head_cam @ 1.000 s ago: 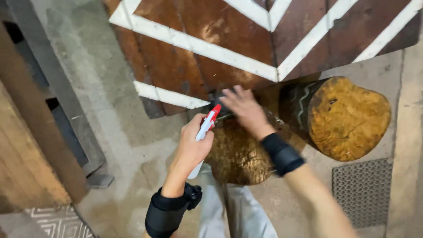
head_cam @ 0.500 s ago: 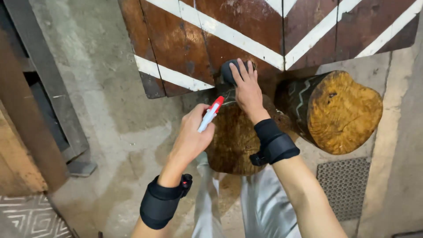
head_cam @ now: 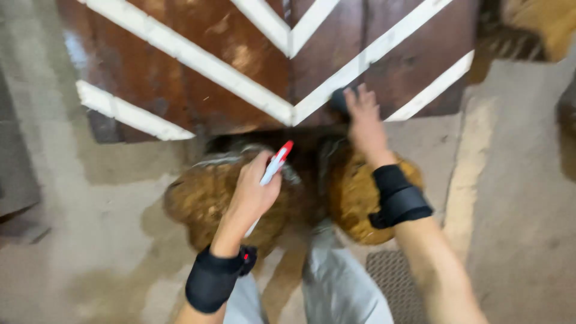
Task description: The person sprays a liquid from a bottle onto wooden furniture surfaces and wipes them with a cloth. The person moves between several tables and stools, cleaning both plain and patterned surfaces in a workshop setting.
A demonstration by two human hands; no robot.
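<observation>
My left hand (head_cam: 252, 195) grips a white marker with a red cap (head_cam: 273, 169), held over a brown log end (head_cam: 204, 198). My right hand (head_cam: 363, 123) reaches forward and presses a small dark object (head_cam: 340, 101) against a brown wooden panel with white diagonal stripes (head_cam: 240, 66). Whether the fingers close around the dark object is blurred. Both wrists wear black bands. A second log end (head_cam: 354, 204) sits under my right forearm.
Grey concrete floor (head_cam: 90, 198) spreads to the left and right. A metal grate (head_cam: 390, 282) lies by my right leg. My grey trousers (head_cam: 336, 288) show at the bottom. The whole frame is motion-blurred.
The view has swung right, so the logs now sit under my arms. My right hand has moved further up the striped panel with the dark object. The marker stays in my left hand.
</observation>
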